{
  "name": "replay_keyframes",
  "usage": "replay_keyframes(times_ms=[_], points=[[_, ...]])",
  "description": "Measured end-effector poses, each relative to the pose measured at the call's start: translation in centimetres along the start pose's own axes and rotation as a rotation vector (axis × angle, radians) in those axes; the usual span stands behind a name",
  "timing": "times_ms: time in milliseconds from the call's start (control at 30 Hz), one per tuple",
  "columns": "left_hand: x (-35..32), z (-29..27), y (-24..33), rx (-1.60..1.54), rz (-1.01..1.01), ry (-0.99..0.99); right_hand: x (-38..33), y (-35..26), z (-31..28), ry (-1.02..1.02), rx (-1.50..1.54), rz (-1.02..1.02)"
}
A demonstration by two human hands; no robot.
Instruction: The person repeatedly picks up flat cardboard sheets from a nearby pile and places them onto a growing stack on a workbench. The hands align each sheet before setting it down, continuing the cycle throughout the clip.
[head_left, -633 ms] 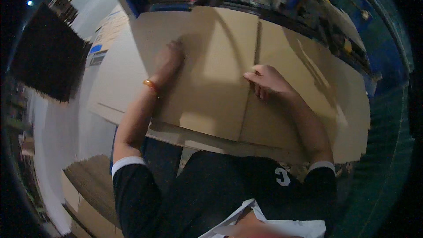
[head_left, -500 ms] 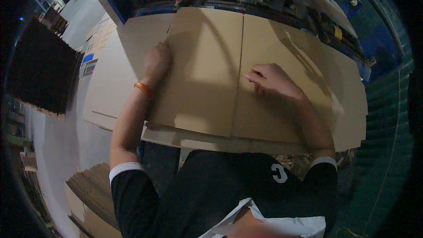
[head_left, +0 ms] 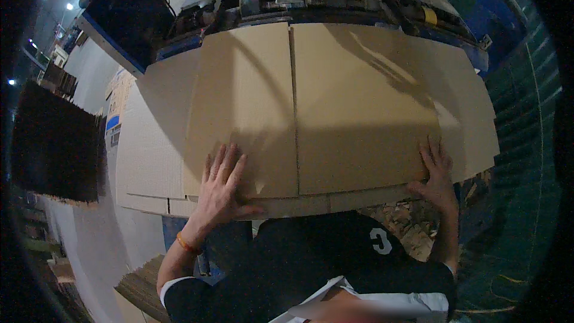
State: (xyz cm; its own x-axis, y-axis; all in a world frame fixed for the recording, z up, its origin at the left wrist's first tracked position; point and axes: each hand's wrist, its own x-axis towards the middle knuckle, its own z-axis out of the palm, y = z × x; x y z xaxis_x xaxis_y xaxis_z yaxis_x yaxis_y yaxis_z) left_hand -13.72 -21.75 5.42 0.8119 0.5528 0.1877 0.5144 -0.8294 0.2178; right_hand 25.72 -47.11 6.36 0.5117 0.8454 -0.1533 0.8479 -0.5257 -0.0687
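A folded cardboard sheet [head_left: 359, 102] lies flat before me, with a dark seam running down it from the far edge to the near edge. It rests on a wider cardboard sheet [head_left: 149, 138] whose side panels show to the left and right. My left hand [head_left: 221, 182] lies with spread fingers on the near left part of the folded sheet, thumb pointing right. My right hand [head_left: 438, 173] is at its near right corner, fingers stretched forward and thumb out to the left. Neither hand is closed around anything.
Beyond the cardboard stands a machine [head_left: 257, 0] with dark bars and blue sides. A dark stack of cardboard [head_left: 57, 144] rises at the left, and another stack [head_left: 143, 284] is at the lower left. Cardboard scraps [head_left: 406, 227] lie below the near right edge. Green corrugated sheeting [head_left: 526, 161] borders the right.
Both hands have come back toward me to the near edge; the right also moved rightward. The right hand's curled fingers have straightened, and both hands now lie spread. The view has shifted.
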Motion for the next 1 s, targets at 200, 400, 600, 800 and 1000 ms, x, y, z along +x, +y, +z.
replay_keyframes(times_ms=[200,400,600,800,1000], points=[[0.9,-0.2,-1.3,0.184,0.232,-0.014,1.9,1.3,0.0,0.103,0.119,-0.163],[-0.1,-1.6,-1.6,0.153,0.354,0.256,2.6,2.3,0.1,0.104,0.098,-0.225],[0.5,-3.2,-1.1,0.079,0.173,0.293,2.2,3.4,2.4,0.297,0.054,-0.297],[5.5,-3.5,-0.8,-0.333,-0.021,0.39,5.7,7.1,1.4,0.27,0.575,0.069],[8.2,-1.1,-4.4,-0.087,0.207,0.37,9.1,6.8,1.1,0.361,0.047,-0.474]])
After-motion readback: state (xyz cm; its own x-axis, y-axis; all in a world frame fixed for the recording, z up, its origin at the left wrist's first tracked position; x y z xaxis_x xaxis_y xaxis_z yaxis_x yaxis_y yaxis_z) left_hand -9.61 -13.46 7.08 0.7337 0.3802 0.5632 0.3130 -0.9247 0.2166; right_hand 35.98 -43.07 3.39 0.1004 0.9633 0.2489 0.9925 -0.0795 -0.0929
